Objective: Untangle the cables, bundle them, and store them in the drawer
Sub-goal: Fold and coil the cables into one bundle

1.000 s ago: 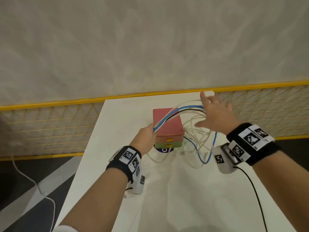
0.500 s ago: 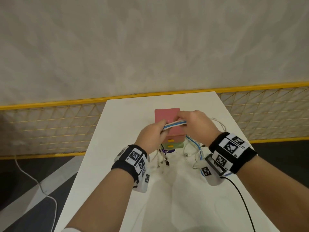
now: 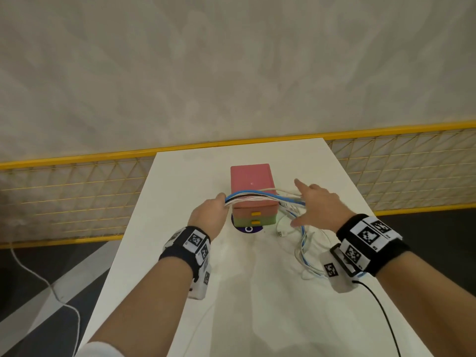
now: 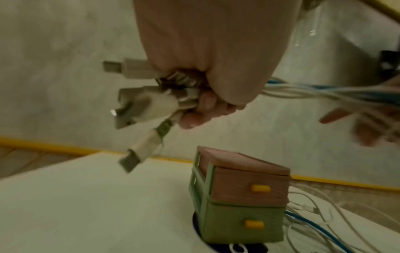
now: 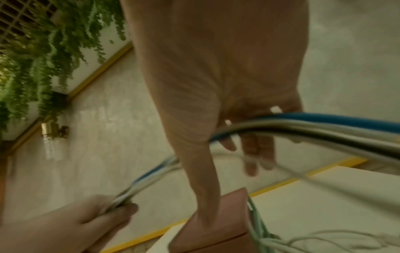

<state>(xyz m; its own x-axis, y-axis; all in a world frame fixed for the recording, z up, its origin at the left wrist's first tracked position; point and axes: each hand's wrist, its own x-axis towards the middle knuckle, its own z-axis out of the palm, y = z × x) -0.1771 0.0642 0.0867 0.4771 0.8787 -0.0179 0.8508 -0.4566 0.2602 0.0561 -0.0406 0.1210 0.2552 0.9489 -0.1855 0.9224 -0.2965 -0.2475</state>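
Note:
My left hand (image 3: 219,206) grips one end of a bundle of white, blue and black cables (image 3: 253,197); in the left wrist view several USB plugs (image 4: 140,102) stick out of its fist (image 4: 201,106). The bundle stretches rightward above the front of the small drawer unit (image 3: 251,179). It runs across the palm of my right hand (image 3: 306,204), whose fingers (image 5: 257,154) are straight and spread. The remaining cable lengths lie in loose loops (image 3: 304,243) on the white table (image 3: 180,202), right of the unit. Its pink drawer (image 4: 249,186) and green drawer (image 4: 244,224) are both closed.
The drawer unit stands on a dark round mat (image 3: 247,229). A yellow mesh fence (image 3: 77,197) runs behind and beside the table. A black lead (image 3: 381,313) trails from my right wrist camera. A white cord (image 3: 51,292) lies on the floor to the left.
My hands were close together over the drawer unit, both holding the bundle. My right hand has since moved right along the cables and opened, and my left hand has shifted slightly left.

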